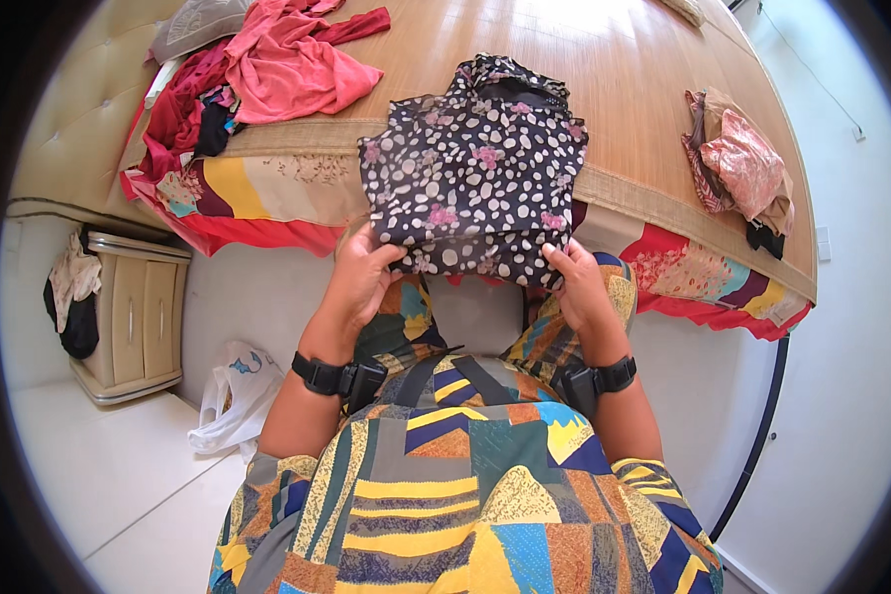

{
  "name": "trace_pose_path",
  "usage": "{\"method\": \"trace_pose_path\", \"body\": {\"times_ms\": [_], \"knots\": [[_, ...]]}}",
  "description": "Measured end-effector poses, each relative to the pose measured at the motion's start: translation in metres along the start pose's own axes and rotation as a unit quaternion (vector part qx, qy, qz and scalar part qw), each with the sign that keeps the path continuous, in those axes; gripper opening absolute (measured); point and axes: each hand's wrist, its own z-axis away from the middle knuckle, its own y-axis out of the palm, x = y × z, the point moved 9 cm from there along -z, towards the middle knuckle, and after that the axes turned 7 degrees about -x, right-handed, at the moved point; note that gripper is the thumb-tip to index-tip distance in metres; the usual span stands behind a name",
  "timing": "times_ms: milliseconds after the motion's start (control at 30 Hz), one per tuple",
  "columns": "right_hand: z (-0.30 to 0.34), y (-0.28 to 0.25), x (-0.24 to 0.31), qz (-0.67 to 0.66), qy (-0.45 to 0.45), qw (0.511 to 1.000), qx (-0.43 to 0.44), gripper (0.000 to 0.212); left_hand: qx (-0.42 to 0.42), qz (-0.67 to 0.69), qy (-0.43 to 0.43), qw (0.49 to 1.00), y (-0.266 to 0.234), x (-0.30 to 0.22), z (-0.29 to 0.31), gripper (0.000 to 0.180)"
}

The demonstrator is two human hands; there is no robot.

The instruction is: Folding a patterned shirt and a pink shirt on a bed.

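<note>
A black garment with white dots and pink flowers lies spread over the near edge of the bed, its lower part hanging toward my knees. Its collar-like end with a dark opening points to the far side. My left hand pinches the near left corner between thumb and fingers. At the near right corner my right hand grips the cloth in the same way. The near edge between both hands appears folded over and is held roughly level. Some of my fingers are hidden under the fabric.
A bamboo-like mat covers the bed. Pink and red clothes heap at the far left; a smaller clothes pile sits at the right. Left of me stand a nightstand with cloth on it and a white plastic bag on the floor.
</note>
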Motion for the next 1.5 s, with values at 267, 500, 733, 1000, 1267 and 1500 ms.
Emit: {"method": "trace_pose_path", "body": {"times_ms": [267,500,733,1000,1267,1500], "knots": [[0.043,0.0,0.018,-0.052,0.02,0.998,0.041,0.031,0.045,-0.001,-0.034,0.998,0.004,-0.009,0.023,0.041],[0.023,0.028,0.112,-0.119,-0.052,0.986,0.107,0.039,0.108,0.004,0.03,0.994,0.051,-0.084,0.0,0.035],[-0.053,0.039,0.148,-0.211,-0.164,0.962,0.05,0.043,0.119,0.167,0.16,0.966,0.085,-0.128,-0.06,0.043],[-0.066,0.015,0.093,0.081,-0.252,0.964,-0.033,0.034,0.026,-0.138,0.187,0.972,0.029,-0.038,-0.055,0.028],[-0.031,0.105,0.146,0.539,-0.545,0.642,-0.023,0.08,0.066,-0.055,0.156,0.984,0.023,-0.01,-0.052,0.014],[-0.071,0.102,0.114,0.636,-0.434,0.638,-0.015,0.094,0.101,-0.023,0.157,0.982,0.027,-0.013,-0.051,0.014]]}}
